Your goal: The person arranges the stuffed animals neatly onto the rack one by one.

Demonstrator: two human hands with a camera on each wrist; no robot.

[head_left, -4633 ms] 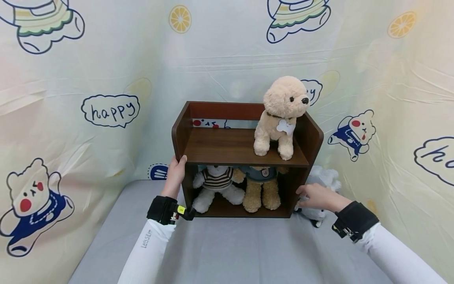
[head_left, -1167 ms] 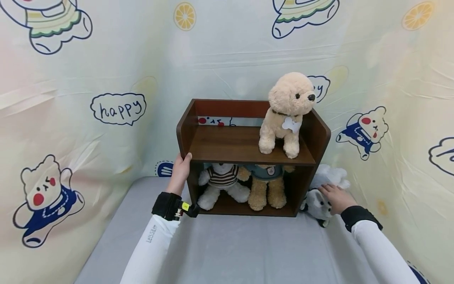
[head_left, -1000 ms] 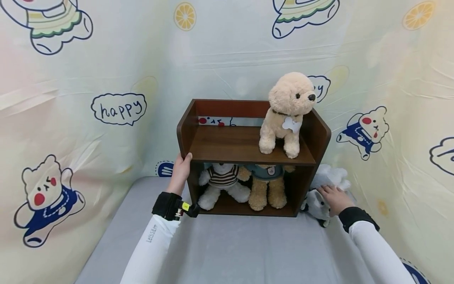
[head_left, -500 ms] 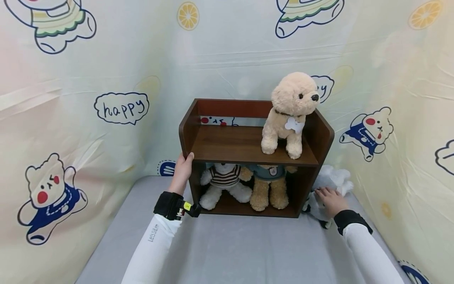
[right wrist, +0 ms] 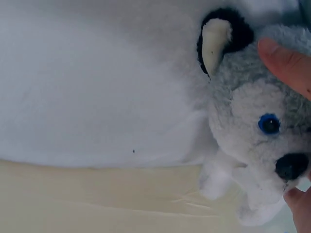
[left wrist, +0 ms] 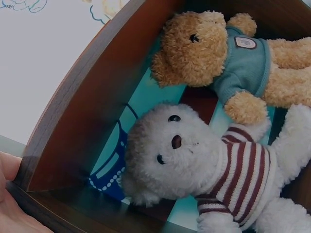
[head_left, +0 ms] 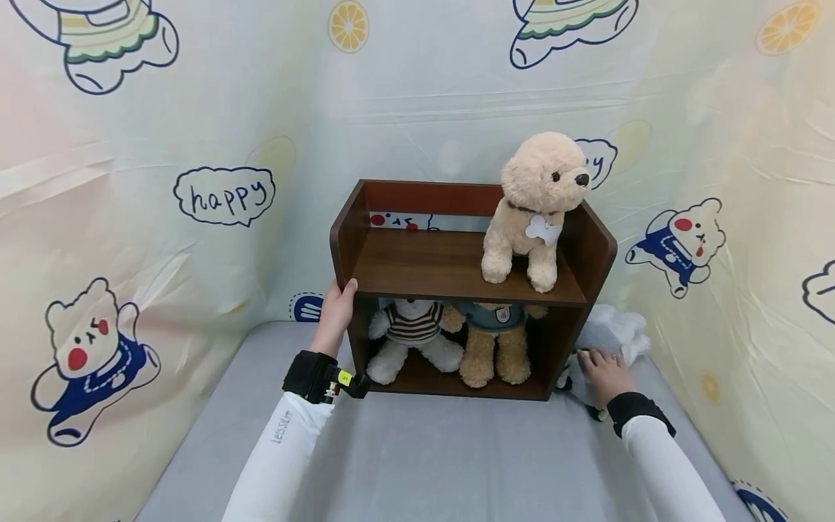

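Your right hand (head_left: pixel 603 368) is on the fluffy grey-and-white husky toy (right wrist: pixel 257 131), right beside the dark brown wooden shelf box (head_left: pixel 590 250).

Its fingers curl round the husky's head; your left hand (head_left: pixel 335 319) grips the shelf's left wall. Pull too fast and you could bump the shelf, so the cream plush puppy (head_left: pixel 536 206) tips off the top. Below sit a white striped-shirt bear (left wrist: pixel 204 165) and a brown blue-shirt bear (left wrist: pixel 218 53).

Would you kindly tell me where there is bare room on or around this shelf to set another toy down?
The upper board of the wooden shelf is bare from its left wall to the cream plush dog. The grey surface in front lies open between both sleeves. Below, the striped white bear and brown bear crowd the compartment. Right of the shelf, the right hand grips a husky plush.
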